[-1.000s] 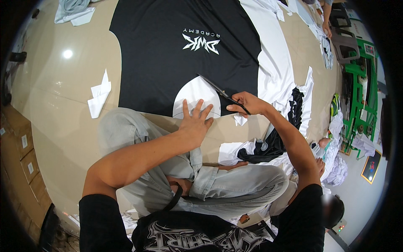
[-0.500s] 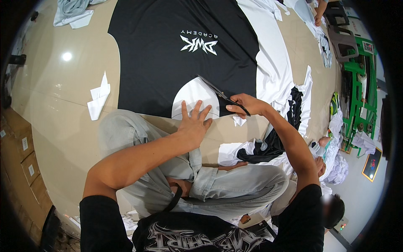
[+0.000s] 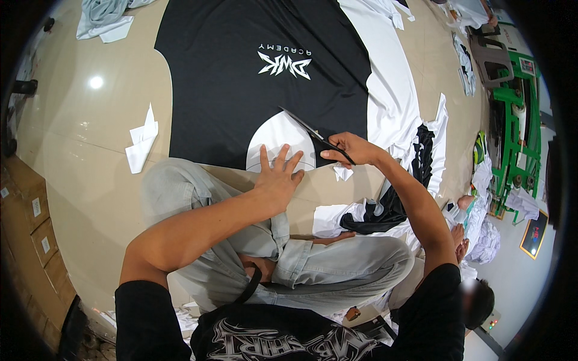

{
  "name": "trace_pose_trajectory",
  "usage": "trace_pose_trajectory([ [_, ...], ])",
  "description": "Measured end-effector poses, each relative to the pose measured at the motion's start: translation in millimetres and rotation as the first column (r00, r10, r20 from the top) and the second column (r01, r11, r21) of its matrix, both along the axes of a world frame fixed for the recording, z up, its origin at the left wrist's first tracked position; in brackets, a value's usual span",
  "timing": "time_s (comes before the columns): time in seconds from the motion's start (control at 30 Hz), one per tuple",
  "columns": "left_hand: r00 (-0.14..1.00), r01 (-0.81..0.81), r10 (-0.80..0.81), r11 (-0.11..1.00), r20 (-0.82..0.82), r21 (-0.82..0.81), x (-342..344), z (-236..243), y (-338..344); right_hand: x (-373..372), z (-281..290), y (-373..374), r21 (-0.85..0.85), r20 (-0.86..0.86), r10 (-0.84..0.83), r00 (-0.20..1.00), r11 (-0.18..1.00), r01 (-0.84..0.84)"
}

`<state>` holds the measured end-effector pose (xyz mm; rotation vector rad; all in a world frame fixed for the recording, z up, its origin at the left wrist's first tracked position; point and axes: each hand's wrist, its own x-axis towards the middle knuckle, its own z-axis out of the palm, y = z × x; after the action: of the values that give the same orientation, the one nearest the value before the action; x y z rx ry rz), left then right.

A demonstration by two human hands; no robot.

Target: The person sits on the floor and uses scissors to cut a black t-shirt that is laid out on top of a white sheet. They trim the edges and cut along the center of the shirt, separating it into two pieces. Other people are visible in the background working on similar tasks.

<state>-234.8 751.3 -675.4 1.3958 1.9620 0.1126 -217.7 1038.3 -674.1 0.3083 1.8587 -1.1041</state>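
Observation:
A black fabric panel (image 3: 217, 90), shaped like a shirt body with a white printed emblem, lies spread on the floor in front of me. At its near edge shows a white dome-shaped area (image 3: 283, 133); whether it is a separate piece or a layer beneath, I cannot tell. My left hand (image 3: 278, 174) presses on it with fingers spread. In my right hand (image 3: 355, 149) is a pair of dark scissors (image 3: 308, 130), slanting away to the left. Their blades lie along the right side of the white curve, tips near its top. A small white scrap (image 3: 343, 172) lies below the right hand.
White fabric (image 3: 394, 78) runs along the panel's right side. A folded white scrap (image 3: 142, 141) lies left on the tiled floor, and black and white cloth (image 3: 385, 210) is heaped right. Cardboard boxes (image 3: 36, 222) line the left; a green machine (image 3: 518, 126) and another person (image 3: 478, 304) are right.
My right hand and the scissors have shifted slightly left and away from me along the white curve. The left hand stays put. At the far right, another person's arm has moved.

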Motion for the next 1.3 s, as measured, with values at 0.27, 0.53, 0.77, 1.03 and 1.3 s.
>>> trace_pose_trajectory([
  [0.27,1.0,0.003,-0.003,1.0,0.002,-0.001,-1.1,1.3,0.0,-1.6,4.3,-2.9,-0.011,-0.005,-0.007,1.0,1.0,0.007],
  [0.53,1.0,-0.011,0.011,1.0,-0.003,0.028,0.1,0.5,-2.2,-0.8,1.2,-0.3,0.004,-0.008,0.004,1.0,1.0,-0.004],
  [0.77,1.0,0.008,-0.007,0.999,-0.027,0.049,-0.1,-0.2,-4.6,11.5,31.6,10.7,0.079,0.085,0.097,0.992,0.991,-0.104],
  [1.03,0.926,0.202,-0.041,0.894,-0.375,0.401,-41.3,-25.6,57.3,176.0,74.7,73.8,-0.053,-0.125,-0.364,0.923,0.931,0.36],
  [1.3,0.78,0.579,-0.354,0.72,-0.517,0.381,-141.6,-68.6,259.7,267.2,70.7,68.4,-0.069,-0.179,-0.665,0.725,0.743,0.665],
])
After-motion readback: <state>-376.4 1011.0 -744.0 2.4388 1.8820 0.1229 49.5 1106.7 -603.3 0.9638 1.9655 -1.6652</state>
